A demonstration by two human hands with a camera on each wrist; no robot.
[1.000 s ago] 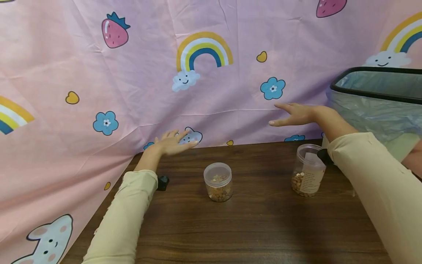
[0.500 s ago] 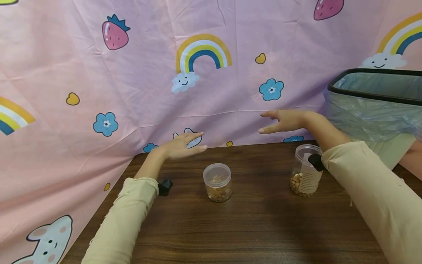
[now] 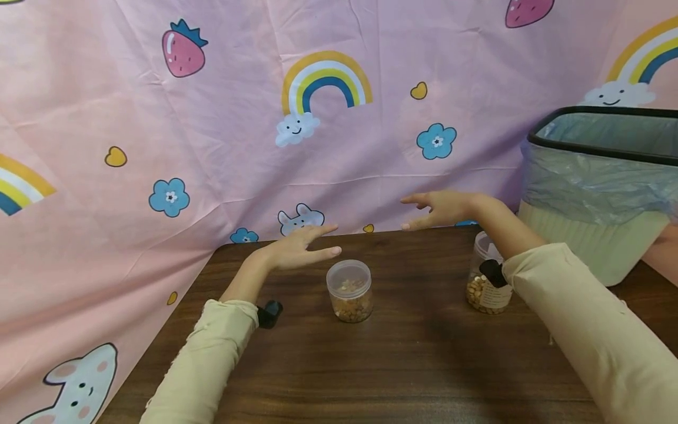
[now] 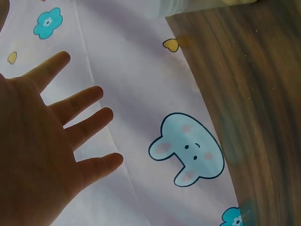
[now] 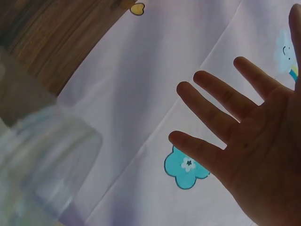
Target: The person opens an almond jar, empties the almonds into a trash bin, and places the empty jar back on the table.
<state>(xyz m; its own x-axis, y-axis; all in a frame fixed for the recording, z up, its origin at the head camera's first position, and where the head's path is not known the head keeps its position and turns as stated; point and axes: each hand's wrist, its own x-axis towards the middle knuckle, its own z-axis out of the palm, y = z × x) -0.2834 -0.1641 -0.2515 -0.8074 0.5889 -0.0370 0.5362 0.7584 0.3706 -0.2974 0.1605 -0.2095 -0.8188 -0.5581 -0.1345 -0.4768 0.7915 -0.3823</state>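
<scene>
A short clear plastic jar (image 3: 350,292), part filled with small tan pieces, stands near the middle of the dark wooden table. Just left of it and above the table, my left hand (image 3: 296,249) hovers with fingers spread and holds nothing. A taller clear jar (image 3: 484,294) with a paper label and similar pieces stands to the right, partly covered by my right wrist. My right hand (image 3: 445,209) hangs in the air between the two jars, fingers extended and apart. Both wrist views show bare palms, the left palm (image 4: 33,150) and the right palm (image 5: 263,141).
A lined bin (image 3: 593,235) with a black rim stands at the back right. Behind the table (image 3: 381,377) hangs a pink and lilac printed cloth (image 3: 238,135). At the far right edge, part of another arm (image 3: 664,253) shows.
My right hand has moved left and lower, away from the bin. My left hand has shifted right and down toward the short jar. Both jars stay put.
</scene>
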